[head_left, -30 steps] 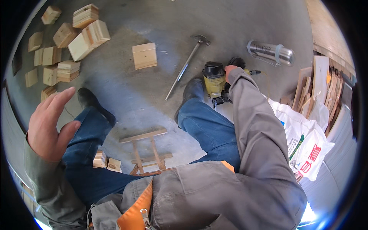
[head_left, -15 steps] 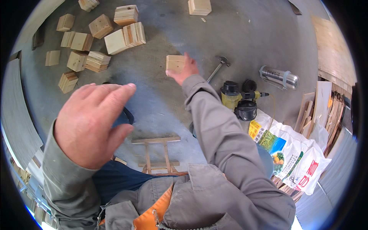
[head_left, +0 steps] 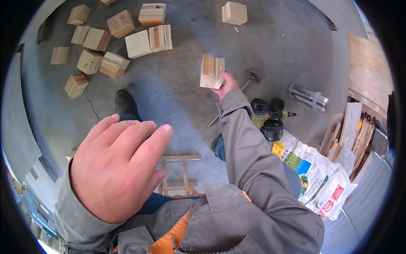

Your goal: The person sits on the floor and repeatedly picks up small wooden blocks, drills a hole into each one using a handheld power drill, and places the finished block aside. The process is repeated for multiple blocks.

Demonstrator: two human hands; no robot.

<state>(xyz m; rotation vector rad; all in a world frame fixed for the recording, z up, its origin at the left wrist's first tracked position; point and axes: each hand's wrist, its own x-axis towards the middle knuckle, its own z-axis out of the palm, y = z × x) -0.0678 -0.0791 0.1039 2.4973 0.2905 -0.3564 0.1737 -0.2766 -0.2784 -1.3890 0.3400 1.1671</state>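
Observation:
Stretched out ahead, my right hand [head_left: 229, 86] grips a wooden block [head_left: 212, 72] with layered edges, its thumb and fingers hidden in part behind the wood. My left hand [head_left: 122, 165] hovers close in front of me, back upward, fingers extended and nothing in it. Just right of my right hand a hammer [head_left: 252, 77] lies on the concrete floor. A yellow-and-black nail gun [head_left: 268, 118] rests beside my right forearm.
Several wooden blocks [head_left: 138, 44] are scattered at the far left, and one block [head_left: 234, 13] sits farther ahead. To the right are a steel flask [head_left: 309, 98], a white printed sack [head_left: 325, 169] and wood strips [head_left: 355, 135]. A small wooden frame [head_left: 185, 174] lies between my legs.
My right hand has turned the block and shifted it right, so its layered edges show. My left hand has moved right and nearer, with fingers still extended. The view has shifted slightly.

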